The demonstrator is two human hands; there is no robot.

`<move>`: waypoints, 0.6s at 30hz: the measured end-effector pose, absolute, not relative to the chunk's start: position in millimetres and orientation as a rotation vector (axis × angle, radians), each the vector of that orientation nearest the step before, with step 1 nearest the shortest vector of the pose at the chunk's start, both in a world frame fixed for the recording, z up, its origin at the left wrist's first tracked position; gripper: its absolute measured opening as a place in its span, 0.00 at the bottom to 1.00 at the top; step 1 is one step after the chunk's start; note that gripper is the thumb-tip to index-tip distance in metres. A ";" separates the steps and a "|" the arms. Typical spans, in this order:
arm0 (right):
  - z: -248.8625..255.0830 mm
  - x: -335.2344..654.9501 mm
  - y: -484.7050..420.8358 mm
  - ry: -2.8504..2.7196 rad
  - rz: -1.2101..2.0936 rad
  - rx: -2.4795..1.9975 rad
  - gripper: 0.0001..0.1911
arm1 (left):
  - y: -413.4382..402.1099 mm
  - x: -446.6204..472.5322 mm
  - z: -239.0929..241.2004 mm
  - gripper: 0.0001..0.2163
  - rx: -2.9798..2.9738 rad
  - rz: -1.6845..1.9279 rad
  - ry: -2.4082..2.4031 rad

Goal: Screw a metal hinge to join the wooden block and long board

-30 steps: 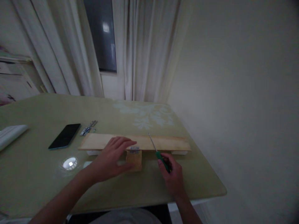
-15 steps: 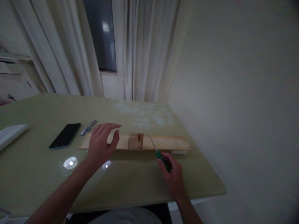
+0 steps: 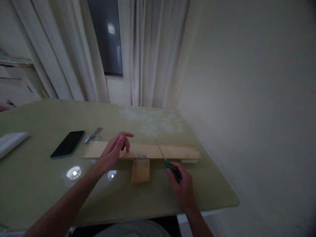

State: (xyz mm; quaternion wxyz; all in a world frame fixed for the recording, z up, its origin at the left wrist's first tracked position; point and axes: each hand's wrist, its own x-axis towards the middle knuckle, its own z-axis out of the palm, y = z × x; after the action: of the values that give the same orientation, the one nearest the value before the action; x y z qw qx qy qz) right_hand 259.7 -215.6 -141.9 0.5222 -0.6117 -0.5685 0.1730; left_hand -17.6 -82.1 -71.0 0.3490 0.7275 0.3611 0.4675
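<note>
A long wooden board (image 3: 170, 150) lies across the table, raised on white supports that show under its edge. A small metal hinge (image 3: 141, 158) joins its near edge to a short wooden piece (image 3: 141, 171), which is folded down toward me. Over the board's left part hovers my left hand (image 3: 114, 152), empty, its index finger stretched and the other fingers loosely bent. My right hand (image 3: 181, 181) grips the green handle of a screwdriver (image 3: 161, 151), whose shaft points up and away over the board, right of the hinge.
Several loose metal hinges (image 3: 92, 135) lie behind the board's left end. Left of them rests a black phone (image 3: 67, 144). A white object (image 3: 12, 143) is at the far left of the green table (image 3: 163, 204). A wall (image 3: 259, 115) runs along the right side.
The short wooden piece has swung from on top of the board down toward me, showing the hinge. My left hand has moved right and its fingers have curled. My right hand has stayed put.
</note>
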 end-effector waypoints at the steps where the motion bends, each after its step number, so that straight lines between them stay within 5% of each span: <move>1: -141.6 259.7 -215.5 -1.365 0.414 -1.462 0.16 | -86.2 -20.6 -71.6 0.23 1.937 1.217 0.953; 4: -141.9 259.6 -215.4 -1.367 0.416 -1.465 0.16 | -102.9 -27.3 -76.5 0.18 2.332 1.101 0.940; 8: -144.1 259.7 -215.4 -1.360 0.432 -1.465 0.16 | -126.4 -23.8 -90.9 0.30 3.023 0.800 0.673; 11: -144.9 260.0 -215.1 -1.352 0.428 -1.465 0.16 | -136.4 -17.5 -102.7 0.27 3.277 0.751 0.504; 18: -142.0 260.7 -216.0 -1.362 0.427 -1.473 0.16 | -108.1 -29.4 -76.7 0.16 2.847 1.743 1.003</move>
State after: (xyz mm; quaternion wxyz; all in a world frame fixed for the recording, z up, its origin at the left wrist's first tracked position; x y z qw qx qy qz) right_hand 260.7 -216.0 -142.0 0.5187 -0.6141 -0.5677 0.1778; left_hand -29.4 -108.1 -76.7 -0.1713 0.8048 0.2834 0.4927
